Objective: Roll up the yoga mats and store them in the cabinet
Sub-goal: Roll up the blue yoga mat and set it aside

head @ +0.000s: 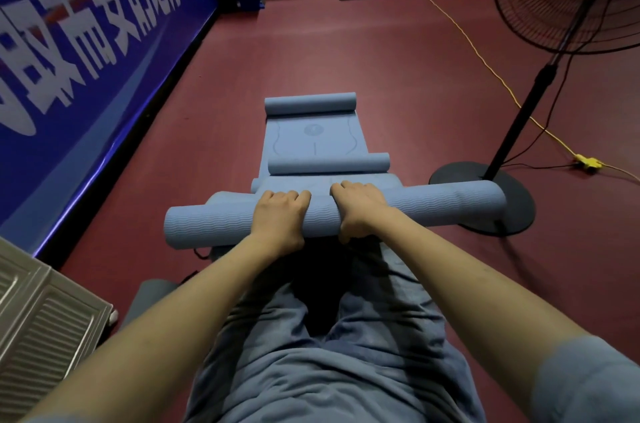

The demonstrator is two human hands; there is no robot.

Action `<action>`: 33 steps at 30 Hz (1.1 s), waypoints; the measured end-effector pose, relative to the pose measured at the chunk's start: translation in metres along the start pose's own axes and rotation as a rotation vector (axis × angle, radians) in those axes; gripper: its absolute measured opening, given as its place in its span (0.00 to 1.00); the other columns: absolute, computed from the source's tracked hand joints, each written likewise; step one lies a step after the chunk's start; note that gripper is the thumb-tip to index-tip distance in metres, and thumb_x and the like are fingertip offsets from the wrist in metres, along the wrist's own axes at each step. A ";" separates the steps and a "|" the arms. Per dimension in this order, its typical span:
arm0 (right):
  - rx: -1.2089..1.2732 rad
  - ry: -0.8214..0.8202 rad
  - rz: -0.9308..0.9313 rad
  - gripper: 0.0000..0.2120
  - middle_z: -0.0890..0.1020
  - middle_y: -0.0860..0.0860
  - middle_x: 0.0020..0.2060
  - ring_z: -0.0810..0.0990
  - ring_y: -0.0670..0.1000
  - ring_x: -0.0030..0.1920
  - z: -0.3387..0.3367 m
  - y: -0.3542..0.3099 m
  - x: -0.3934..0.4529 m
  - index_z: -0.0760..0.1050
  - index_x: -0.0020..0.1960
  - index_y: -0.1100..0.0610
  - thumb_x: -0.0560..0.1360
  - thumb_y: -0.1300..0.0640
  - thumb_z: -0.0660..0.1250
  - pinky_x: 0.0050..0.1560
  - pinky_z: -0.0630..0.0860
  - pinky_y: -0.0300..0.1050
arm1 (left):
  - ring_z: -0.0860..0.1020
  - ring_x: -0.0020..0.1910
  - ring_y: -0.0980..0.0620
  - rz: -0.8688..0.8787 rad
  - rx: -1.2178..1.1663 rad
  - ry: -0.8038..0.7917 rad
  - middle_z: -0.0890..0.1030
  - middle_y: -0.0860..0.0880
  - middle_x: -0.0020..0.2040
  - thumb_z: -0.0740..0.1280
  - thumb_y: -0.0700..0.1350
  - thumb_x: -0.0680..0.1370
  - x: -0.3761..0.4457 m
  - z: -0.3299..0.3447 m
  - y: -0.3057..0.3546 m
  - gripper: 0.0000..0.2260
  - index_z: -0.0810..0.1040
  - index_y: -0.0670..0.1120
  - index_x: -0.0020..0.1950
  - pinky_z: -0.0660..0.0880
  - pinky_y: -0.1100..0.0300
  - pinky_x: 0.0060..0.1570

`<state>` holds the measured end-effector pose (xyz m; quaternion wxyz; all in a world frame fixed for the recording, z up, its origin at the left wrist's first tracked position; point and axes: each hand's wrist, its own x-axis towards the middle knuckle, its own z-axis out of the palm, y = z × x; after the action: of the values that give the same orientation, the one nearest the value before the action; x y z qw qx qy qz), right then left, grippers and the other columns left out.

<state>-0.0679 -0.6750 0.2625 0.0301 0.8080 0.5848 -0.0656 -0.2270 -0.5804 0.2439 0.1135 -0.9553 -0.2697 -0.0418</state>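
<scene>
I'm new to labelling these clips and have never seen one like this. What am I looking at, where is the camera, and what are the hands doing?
There is no machine here: a person wears a camera on the head, looking down past their own arms and lap. Both hands grip one blue rolled yoga mat: the left hand and the right hand curl over its middle. Beyond it, more blue mat lies on the dark red floor, partly flat, with curled-up rolls across it. A standing fan is on the right, a blue banner on the left, and a metal panel at lower left.
</scene>
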 end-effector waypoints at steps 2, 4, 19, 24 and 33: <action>-0.008 0.043 -0.032 0.38 0.75 0.52 0.56 0.77 0.57 0.56 0.002 0.001 0.001 0.69 0.63 0.53 0.60 0.44 0.81 0.51 0.66 0.49 | 0.80 0.46 0.44 0.018 -0.012 -0.077 0.79 0.50 0.48 0.72 0.48 0.67 0.007 -0.009 -0.005 0.20 0.70 0.50 0.55 0.65 0.53 0.44; -0.008 0.079 -0.063 0.36 0.78 0.50 0.54 0.79 0.57 0.53 0.001 0.004 0.004 0.69 0.61 0.51 0.59 0.43 0.80 0.49 0.68 0.50 | 0.79 0.45 0.44 0.029 -0.034 -0.154 0.81 0.50 0.47 0.75 0.52 0.65 0.017 -0.018 -0.013 0.23 0.70 0.51 0.55 0.66 0.54 0.41; 0.007 -0.063 -0.069 0.40 0.80 0.50 0.48 0.79 0.55 0.48 -0.018 0.028 0.014 0.67 0.58 0.49 0.55 0.36 0.80 0.43 0.72 0.50 | 0.78 0.45 0.47 0.056 -0.180 -0.362 0.81 0.51 0.45 0.79 0.58 0.56 0.044 -0.030 -0.025 0.29 0.75 0.55 0.54 0.74 0.54 0.40; -0.024 -0.031 -0.097 0.40 0.81 0.53 0.48 0.80 0.58 0.49 -0.021 0.002 -0.026 0.69 0.60 0.52 0.56 0.34 0.79 0.41 0.70 0.49 | 0.77 0.42 0.47 0.063 -0.172 -0.356 0.80 0.50 0.44 0.80 0.57 0.59 -0.004 -0.048 -0.023 0.29 0.74 0.54 0.56 0.76 0.53 0.40; -0.057 0.078 -0.174 0.32 0.81 0.53 0.48 0.81 0.61 0.48 0.017 -0.042 -0.127 0.66 0.57 0.53 0.62 0.37 0.73 0.42 0.65 0.51 | 0.81 0.50 0.43 0.120 -0.076 -0.329 0.83 0.50 0.52 0.72 0.56 0.64 -0.112 -0.059 0.005 0.23 0.71 0.53 0.56 0.70 0.52 0.42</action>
<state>-0.1482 -0.7835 0.2648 0.0244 0.7550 0.6549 -0.0196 -0.3207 -0.6553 0.2839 0.0338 -0.9672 -0.2255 0.1117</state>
